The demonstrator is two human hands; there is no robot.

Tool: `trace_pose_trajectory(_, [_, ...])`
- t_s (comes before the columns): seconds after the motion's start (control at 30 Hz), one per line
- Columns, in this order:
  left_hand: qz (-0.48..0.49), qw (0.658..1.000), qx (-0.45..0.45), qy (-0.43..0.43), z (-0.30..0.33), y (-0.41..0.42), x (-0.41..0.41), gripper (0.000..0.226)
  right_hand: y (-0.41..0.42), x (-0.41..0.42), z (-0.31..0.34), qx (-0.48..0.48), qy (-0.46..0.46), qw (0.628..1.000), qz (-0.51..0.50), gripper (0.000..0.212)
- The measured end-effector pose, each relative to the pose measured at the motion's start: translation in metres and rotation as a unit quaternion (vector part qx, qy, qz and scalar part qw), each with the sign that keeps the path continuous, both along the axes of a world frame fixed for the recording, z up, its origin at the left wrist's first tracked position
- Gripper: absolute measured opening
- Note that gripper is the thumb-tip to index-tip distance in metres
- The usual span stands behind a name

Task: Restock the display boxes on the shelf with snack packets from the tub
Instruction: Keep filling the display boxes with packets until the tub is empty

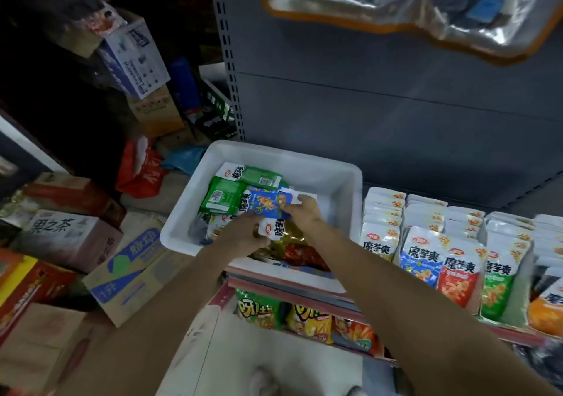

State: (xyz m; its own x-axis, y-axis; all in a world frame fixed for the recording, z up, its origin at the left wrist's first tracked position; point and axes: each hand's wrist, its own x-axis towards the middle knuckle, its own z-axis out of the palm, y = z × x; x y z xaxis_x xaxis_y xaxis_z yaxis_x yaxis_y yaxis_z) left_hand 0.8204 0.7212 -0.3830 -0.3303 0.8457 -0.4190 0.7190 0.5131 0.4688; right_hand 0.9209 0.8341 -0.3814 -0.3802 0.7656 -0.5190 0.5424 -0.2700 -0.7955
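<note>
Step in hand: picking stock, by my read. Both hands are down in the white tub (341,179), sorting packets, and nothing is on its way to the shelf (304,296) yet.
Right hand: the right hand (304,212) pinches the blue packet (263,203) at its right-hand end, thumb and fingers clamped on the edge, the packet lying flat over the pile.
Left hand: the left hand (245,232) sits just beside it, fingers curled into the heap at a white-topped packet (272,228). The grip looks closed on that one, though the fingertips are partly hidden.
Tub: it rests on the shelf at the left end, against the grey back panel (396,106), with green packets (225,196) at the far left of the pile and gold and red ones nearer the front wall.
Display boxes: the display boxes (505,304) stand in a row just right of the tub, packets upright inside: blue, red, green, orange faces showing.
Next move, as I judge it: lift the blue packet free of the pile, carry it right, and match it to the blue-faced row (420,266).
Watch for: the slippery foil. The packets overlap, so a neighbour could drag along.
</note>
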Motion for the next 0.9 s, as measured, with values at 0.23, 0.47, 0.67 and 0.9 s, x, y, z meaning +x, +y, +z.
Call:
trace_pose_trajectory(0.23, [0.097,0.993,0.058,-0.047,0.015,-0.002,0.002,0.044,0.003,0.002,-0.007,-0.06,0.086,0.991,-0.079,0.029])
trace_pose_trajectory(0.47, [0.408,0.826,0.127,-0.369,0.033,0.032,0.036,0.013,0.003,0.052,0.02,-0.054,0.201,0.976,-0.067,0.022])
trace_pose_trajectory(0.67, [0.385,0.79,0.228,-0.42,0.051,0.056,0.075,0.027,0.021,0.096,0.028,0.052,0.13,0.99,0.026,0.043])
trace_pose_trajectory(0.9, [0.159,0.887,0.231,-0.367,0.063,0.072,0.125,0.022,0.046,0.161,0.05,0.133,0.131,0.982,0.004,0.018])
